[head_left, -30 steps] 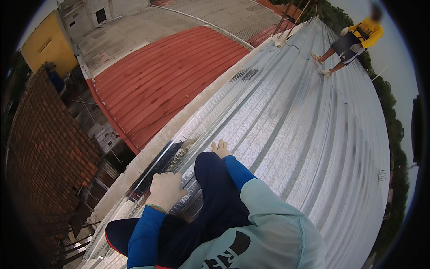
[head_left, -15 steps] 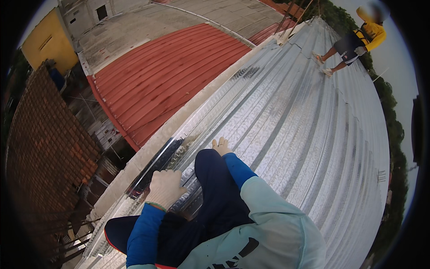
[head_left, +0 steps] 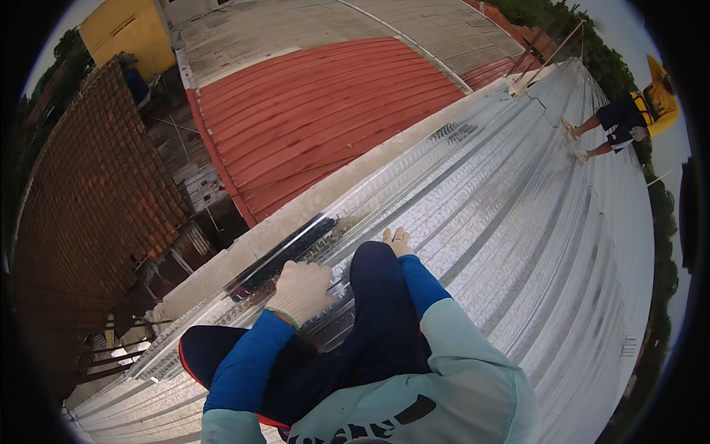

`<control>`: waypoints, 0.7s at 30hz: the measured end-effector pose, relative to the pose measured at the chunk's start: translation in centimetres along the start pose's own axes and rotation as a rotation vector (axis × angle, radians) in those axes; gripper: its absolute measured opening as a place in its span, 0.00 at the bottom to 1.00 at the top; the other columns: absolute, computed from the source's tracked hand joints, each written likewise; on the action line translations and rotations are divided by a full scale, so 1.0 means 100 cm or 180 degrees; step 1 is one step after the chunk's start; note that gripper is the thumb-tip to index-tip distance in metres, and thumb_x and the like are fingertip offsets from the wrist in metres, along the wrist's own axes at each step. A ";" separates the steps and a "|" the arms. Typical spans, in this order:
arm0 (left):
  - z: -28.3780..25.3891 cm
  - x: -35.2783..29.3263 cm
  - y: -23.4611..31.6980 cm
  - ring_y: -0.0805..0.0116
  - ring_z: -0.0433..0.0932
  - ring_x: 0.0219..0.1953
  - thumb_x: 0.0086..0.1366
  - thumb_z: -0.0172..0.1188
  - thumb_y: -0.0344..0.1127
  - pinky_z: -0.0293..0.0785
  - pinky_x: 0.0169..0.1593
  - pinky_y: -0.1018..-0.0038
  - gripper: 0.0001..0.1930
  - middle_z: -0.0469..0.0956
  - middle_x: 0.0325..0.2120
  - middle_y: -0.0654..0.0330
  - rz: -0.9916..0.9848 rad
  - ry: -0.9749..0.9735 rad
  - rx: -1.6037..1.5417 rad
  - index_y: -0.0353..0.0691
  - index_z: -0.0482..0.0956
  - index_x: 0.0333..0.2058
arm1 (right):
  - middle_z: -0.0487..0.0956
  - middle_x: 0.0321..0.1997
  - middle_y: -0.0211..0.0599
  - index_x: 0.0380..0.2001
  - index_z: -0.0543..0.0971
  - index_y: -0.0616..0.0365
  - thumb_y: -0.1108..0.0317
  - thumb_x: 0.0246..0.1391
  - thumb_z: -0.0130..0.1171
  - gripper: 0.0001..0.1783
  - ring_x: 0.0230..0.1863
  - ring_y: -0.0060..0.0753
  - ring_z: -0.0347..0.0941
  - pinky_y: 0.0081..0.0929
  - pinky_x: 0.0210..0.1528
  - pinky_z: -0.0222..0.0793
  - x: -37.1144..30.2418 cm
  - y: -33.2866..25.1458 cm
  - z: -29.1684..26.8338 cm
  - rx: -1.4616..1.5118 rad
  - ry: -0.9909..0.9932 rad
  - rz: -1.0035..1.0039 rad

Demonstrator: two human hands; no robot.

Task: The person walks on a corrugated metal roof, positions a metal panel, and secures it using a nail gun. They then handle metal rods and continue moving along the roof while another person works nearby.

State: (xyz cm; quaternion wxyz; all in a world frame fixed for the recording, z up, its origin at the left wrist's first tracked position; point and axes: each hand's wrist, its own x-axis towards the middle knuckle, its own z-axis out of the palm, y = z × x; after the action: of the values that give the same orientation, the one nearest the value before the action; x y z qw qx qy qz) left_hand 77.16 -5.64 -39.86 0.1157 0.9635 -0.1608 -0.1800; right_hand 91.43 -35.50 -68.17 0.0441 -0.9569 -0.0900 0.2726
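My left hand (head_left: pixel 302 288), in a pale knit glove, is closed with its fingers curled down over the shiny metal gutter strip (head_left: pixel 277 259) along the roof's edge. Whatever it holds, if anything, is hidden beneath it. Just past my raised knee, my right hand (head_left: pixel 397 241) rests on the ribbed metal roof (head_left: pixel 481 214). Its gloved fingers are spread, and nothing shows in them. A dark, reflective stretch of the strip lies beside the left hand.
A pale wall ledge (head_left: pixel 296 211) runs along the roof edge, with a drop beyond it. Below lie a red ribbed roof (head_left: pixel 318 118) and a brown tiled roof (head_left: pixel 103 177). Farther up the metal roof stands a person in yellow (head_left: pixel 625 115). Thin poles (head_left: pixel 555 55) rise near the far end.
The view has swung left, so the scene sits farther right. My left hand stays by the strip and my right hand stays on the roof. The person in yellow has raised an arm higher.
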 end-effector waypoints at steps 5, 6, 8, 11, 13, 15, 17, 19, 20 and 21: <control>0.005 0.015 0.004 0.49 0.88 0.38 0.56 0.72 0.46 0.78 0.44 0.56 0.17 0.88 0.31 0.49 -0.0063 -0.0142 0.0047 0.36 0.88 0.35 | 0.37 0.84 0.77 0.83 0.42 0.54 0.47 0.71 0.49 0.48 0.82 0.87 0.35 0.66 0.80 0.52 0.001 0.018 0.009 0.0153 -0.0339 0.0500; 0.006 0.021 0.004 0.50 0.89 0.37 0.56 0.72 0.45 0.78 0.44 0.56 0.17 0.88 0.31 0.49 -0.0037 -0.0246 0.0067 0.36 0.89 0.36 | 0.38 0.83 0.78 0.83 0.43 0.56 0.48 0.72 0.48 0.46 0.82 0.87 0.37 0.66 0.79 0.52 0.003 0.025 0.012 -0.0082 -0.0375 0.0495; 0.006 0.013 0.000 0.51 0.89 0.36 0.55 0.72 0.44 0.78 0.44 0.57 0.18 0.88 0.31 0.49 -0.0099 -0.0327 0.0010 0.36 0.89 0.37 | 0.38 0.83 0.78 0.82 0.44 0.56 0.48 0.73 0.47 0.45 0.82 0.86 0.37 0.66 0.79 0.52 0.018 0.020 0.025 -0.0132 -0.0311 0.0247; 0.014 0.008 -0.003 0.52 0.89 0.36 0.55 0.73 0.44 0.78 0.44 0.58 0.17 0.88 0.30 0.49 -0.0201 -0.0183 -0.0073 0.36 0.90 0.36 | 0.38 0.83 0.77 0.82 0.46 0.56 0.48 0.73 0.45 0.43 0.82 0.86 0.38 0.66 0.79 0.52 0.027 0.038 0.036 -0.0150 -0.0157 0.0172; 0.008 0.013 0.000 0.53 0.88 0.36 0.53 0.75 0.43 0.78 0.44 0.59 0.17 0.88 0.30 0.50 -0.0189 -0.0234 -0.0079 0.35 0.90 0.36 | 0.38 0.84 0.76 0.81 0.48 0.53 0.48 0.74 0.44 0.41 0.83 0.84 0.37 0.67 0.79 0.52 0.026 0.047 0.034 -0.0250 -0.0179 0.0253; 0.007 0.019 0.003 0.53 0.88 0.34 0.52 0.76 0.43 0.78 0.44 0.59 0.18 0.88 0.30 0.51 -0.0213 -0.0187 -0.0025 0.35 0.90 0.36 | 0.39 0.84 0.75 0.81 0.50 0.50 0.47 0.74 0.43 0.40 0.83 0.83 0.37 0.67 0.79 0.52 0.030 0.058 0.039 -0.0133 -0.0122 0.0298; 0.007 0.012 0.001 0.55 0.86 0.32 0.50 0.78 0.45 0.77 0.44 0.59 0.20 0.88 0.30 0.52 -0.0277 -0.0177 -0.0075 0.34 0.90 0.35 | 0.40 0.84 0.74 0.81 0.51 0.47 0.46 0.74 0.43 0.39 0.83 0.82 0.36 0.68 0.79 0.51 0.042 0.063 0.046 0.0181 -0.0010 0.0258; 0.012 0.017 -0.001 0.55 0.87 0.32 0.50 0.78 0.46 0.75 0.43 0.59 0.20 0.88 0.30 0.54 -0.0233 -0.0132 -0.0015 0.35 0.91 0.35 | 0.40 0.84 0.72 0.81 0.51 0.45 0.45 0.74 0.44 0.39 0.83 0.81 0.37 0.69 0.78 0.53 0.043 0.065 0.045 0.0190 -0.0022 0.0294; 0.016 0.017 -0.001 0.55 0.87 0.32 0.51 0.78 0.46 0.75 0.43 0.59 0.20 0.88 0.30 0.54 -0.0223 -0.0121 0.0005 0.36 0.91 0.35 | 0.40 0.84 0.72 0.81 0.51 0.44 0.44 0.74 0.44 0.39 0.83 0.80 0.37 0.69 0.77 0.53 0.041 0.063 0.043 0.0189 -0.0045 0.0303; 0.019 0.018 -0.002 0.55 0.87 0.32 0.51 0.78 0.47 0.74 0.42 0.59 0.20 0.88 0.30 0.55 -0.0228 -0.0105 0.0019 0.36 0.91 0.36 | 0.40 0.84 0.71 0.81 0.51 0.44 0.44 0.73 0.45 0.40 0.83 0.80 0.38 0.70 0.77 0.54 0.039 0.060 0.041 0.0299 -0.0051 0.0380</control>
State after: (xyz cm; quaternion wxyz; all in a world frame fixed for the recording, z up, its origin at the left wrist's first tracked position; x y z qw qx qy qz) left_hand 78.05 -6.41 -42.18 0.1036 0.9659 -0.1286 -0.1994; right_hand 93.43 -40.50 -74.46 0.0720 -0.9552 -0.0203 0.2863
